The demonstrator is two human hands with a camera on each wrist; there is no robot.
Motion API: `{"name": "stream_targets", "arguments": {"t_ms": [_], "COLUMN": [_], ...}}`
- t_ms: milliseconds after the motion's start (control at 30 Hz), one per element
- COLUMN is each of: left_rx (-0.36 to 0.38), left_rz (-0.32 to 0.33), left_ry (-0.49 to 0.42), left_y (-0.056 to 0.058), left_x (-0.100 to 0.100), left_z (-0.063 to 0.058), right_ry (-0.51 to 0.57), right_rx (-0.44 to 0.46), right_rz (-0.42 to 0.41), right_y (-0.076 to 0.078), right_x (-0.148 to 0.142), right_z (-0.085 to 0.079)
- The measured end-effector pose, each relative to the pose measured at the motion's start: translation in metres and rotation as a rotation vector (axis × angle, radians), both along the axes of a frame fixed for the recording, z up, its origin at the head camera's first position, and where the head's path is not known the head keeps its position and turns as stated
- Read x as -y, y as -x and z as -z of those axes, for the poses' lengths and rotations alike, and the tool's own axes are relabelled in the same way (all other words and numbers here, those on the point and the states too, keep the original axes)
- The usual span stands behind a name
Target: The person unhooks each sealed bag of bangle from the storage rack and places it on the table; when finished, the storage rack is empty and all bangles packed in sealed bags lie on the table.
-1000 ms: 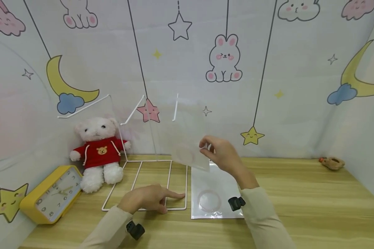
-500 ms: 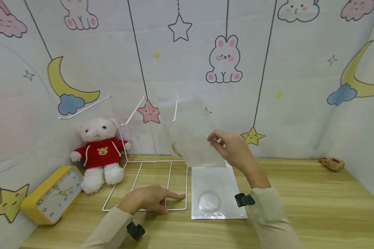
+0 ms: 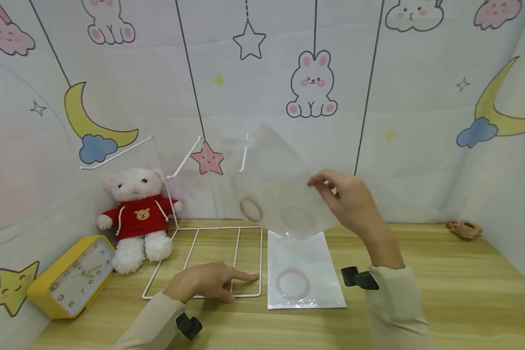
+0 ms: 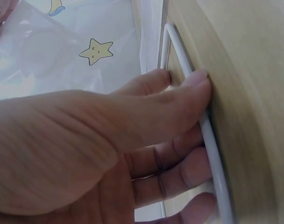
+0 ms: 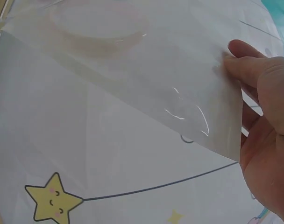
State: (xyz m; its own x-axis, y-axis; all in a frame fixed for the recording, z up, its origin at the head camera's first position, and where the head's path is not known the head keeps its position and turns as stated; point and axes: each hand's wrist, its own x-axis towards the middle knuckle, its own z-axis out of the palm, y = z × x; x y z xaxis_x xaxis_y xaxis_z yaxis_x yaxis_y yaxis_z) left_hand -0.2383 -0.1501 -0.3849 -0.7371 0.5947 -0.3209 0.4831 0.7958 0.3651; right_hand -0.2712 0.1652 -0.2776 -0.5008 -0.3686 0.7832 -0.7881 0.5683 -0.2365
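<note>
My left hand (image 3: 207,281) holds the base of a white wire rack (image 3: 261,253). In the left wrist view, the thumb (image 4: 179,100) lies over the front wire with curled fingers behind it; in the head view the index finger stretches to the right-hand wire. My right hand (image 3: 347,197) pinches the edge of a clear plastic sheet or bag (image 3: 275,180), raised in front of the rack's right side. Faint rings show in the plastic. Below it, a glossy white flat packet (image 3: 306,262) with a pale ring lies on the table.
A white teddy bear in a red hoodie (image 3: 142,216) sits by the rack's left side. Next to it stands a yellow alarm clock (image 3: 72,277). A small brown wooden object (image 3: 465,229) lies at the table's back right. A patterned curtain (image 3: 398,180) hangs behind.
My right hand has moved right and up, spreading the clear plastic wider and bringing its rings into view. The left hand, rack and white packet have stayed in place.
</note>
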Motion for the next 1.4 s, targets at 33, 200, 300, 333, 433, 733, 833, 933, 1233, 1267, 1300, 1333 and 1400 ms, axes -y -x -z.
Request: {"name": "stream_targets", "arguments": {"t_ms": [33, 200, 300, 333, 433, 733, 833, 933, 1233, 1267, 1300, 1333, 1400], "left_rx": [-0.001, -0.002, 0.002, 0.003, 0.003, -0.008, -0.006, -0.005, 0.002, 0.002, 0.002, 0.002, 0.002], "left_rz": [0.002, 0.006, 0.0, 0.0, -0.002, 0.008, 0.01, 0.005, -0.004, -0.004, -0.004, -0.002, -0.002], "left_ry": [-0.004, -0.014, -0.014, -0.015, -0.013, -0.006, -0.002, 0.002, -0.001, -0.002, -0.002, -0.004, -0.003], "left_y": [0.0, -0.002, -0.002, -0.002, -0.002, -0.001, -0.001, 0.0, 0.0, 0.0, 0.0, 0.0, 0.0], "left_x": [0.0, 0.0, -0.001, -0.001, -0.001, 0.001, 0.001, 0.002, 0.003, 0.003, 0.003, 0.002, 0.002], "left_z": [0.0, -0.001, -0.001, -0.001, 0.0, 0.0, 0.001, 0.002, 0.003, 0.003, 0.002, 0.002, 0.001], "right_ry": [0.004, 0.01, 0.006, 0.005, 0.013, 0.016, 0.017, 0.019, 0.037, 0.044, 0.052, 0.059, 0.073], "right_rx": [0.003, 0.043, 0.056, 0.057, 0.061, 0.047, 0.047, 0.047, 0.02, 0.018, 0.017, 0.015, 0.012], "right_rz": [-0.001, -0.016, -0.016, -0.017, -0.025, -0.069, -0.073, -0.077, -0.112, -0.117, -0.121, -0.125, -0.132], "right_y": [-0.003, -0.015, -0.022, -0.025, -0.032, -0.049, -0.052, -0.055, -0.06, -0.061, -0.061, -0.062, -0.063], "right_x": [-0.001, -0.009, -0.015, -0.017, -0.022, -0.029, -0.031, -0.033, -0.036, -0.036, -0.036, -0.036, -0.037], "right_z": [-0.002, -0.011, -0.016, -0.018, -0.022, -0.032, -0.033, -0.034, -0.037, -0.038, -0.038, -0.039, -0.039]}}
